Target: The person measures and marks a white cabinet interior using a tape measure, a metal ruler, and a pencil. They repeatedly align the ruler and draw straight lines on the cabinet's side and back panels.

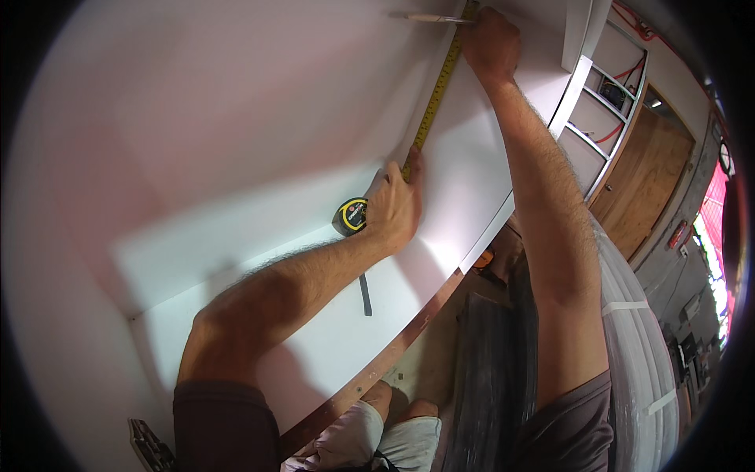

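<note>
My left hand [395, 206] is closed around a black-and-yellow tape measure [341, 218], whose case shows beside the palm. Its yellow blade [437, 92] runs out along the inner corner of a white cabinet [480, 141], up toward the far end. There my right hand [492, 49] is closed on a thin pencil [429, 16] that points left across the blade. Whether its fingers also press the blade is hard to make out. A black wrist strap [366, 295] lies on the white panel below my left forearm.
A brown edge strip [401, 338] borders the panel's near side. On the right are a plastic-wrapped bundle [629, 315], dark long pieces [487, 354], a metal frame [586, 134] and a wooden door [649, 161]. A metal hinge [149, 444] sits at the lower left.
</note>
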Available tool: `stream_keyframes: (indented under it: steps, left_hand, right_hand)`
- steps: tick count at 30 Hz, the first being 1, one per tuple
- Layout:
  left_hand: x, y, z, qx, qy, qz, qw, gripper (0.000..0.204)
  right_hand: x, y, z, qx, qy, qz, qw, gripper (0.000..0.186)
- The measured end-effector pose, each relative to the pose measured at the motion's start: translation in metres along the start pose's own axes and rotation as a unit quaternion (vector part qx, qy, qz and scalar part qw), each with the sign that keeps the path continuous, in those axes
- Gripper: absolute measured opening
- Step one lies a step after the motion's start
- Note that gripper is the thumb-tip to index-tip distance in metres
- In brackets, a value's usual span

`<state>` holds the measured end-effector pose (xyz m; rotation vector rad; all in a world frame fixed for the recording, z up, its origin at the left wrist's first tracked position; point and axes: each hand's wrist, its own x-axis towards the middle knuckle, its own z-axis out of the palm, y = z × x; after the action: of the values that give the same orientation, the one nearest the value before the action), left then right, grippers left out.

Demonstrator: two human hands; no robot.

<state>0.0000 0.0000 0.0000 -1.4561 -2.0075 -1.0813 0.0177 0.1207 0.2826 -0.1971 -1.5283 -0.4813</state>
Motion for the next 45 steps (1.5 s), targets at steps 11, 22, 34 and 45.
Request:
stream_keyframes:
  steps: [11, 22, 34, 45]
  left_hand:
    - [0.0, -0.003, 0.0, -0.003, -0.007, -0.015, 1.0, 0.069]
    - [0.001, 0.007, -0.006, -0.007, -0.004, -0.015, 1.0, 0.07]
    - [0.0, 0.004, -0.009, -0.008, -0.017, -0.017, 1.0, 0.072]
    - [0.0, 0.007, -0.006, -0.019, -0.013, -0.025, 0.999, 0.07]
  right_hand:
    - [0.006, 0.004, -0.002, -0.05, -0.096, 0.028, 0.994, 0.027]
    - [0.007, -0.004, -0.051, 0.028, -0.223, 0.101, 0.969, 0.048]
    - [0.009, -0.028, -0.121, 0.048, -0.604, 0.062, 0.793, 0.042]
    - [-0.01, -0.041, -0.08, -0.005, -0.471, -0.115, 0.875, 0.069]
